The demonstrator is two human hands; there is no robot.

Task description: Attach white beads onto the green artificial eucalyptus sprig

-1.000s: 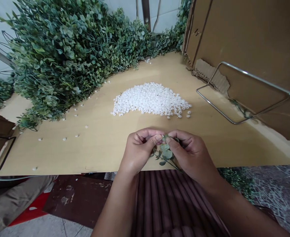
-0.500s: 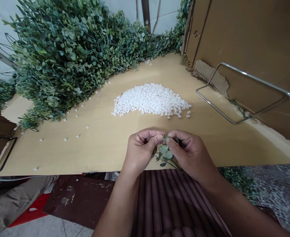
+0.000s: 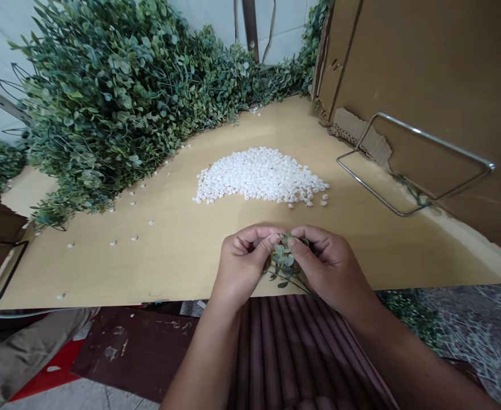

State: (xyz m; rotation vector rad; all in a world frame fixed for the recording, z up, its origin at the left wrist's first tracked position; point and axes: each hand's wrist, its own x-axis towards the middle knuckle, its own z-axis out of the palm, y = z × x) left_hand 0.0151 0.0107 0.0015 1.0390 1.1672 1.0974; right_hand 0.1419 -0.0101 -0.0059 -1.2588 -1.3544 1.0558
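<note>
Table (image 3: 177, 262): beneath beads (image 3: 261, 173) and greenery (image 3: 126, 97)
Left hand (image 3: 242, 259): pinched together at sprig (image 3: 282, 259) top, on what unclear
Right hand (image 3: 329, 262): clamped on sprig
Sprig: between hands, at near edge

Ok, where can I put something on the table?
The table has a bare patch between the right hand and the wire frame, and another between the left hand and the scattered white bits. It's crowded at the back left, with greenery, and in the middle, with the white pile. At the front, both hands meet at a leafy sprig.
</note>
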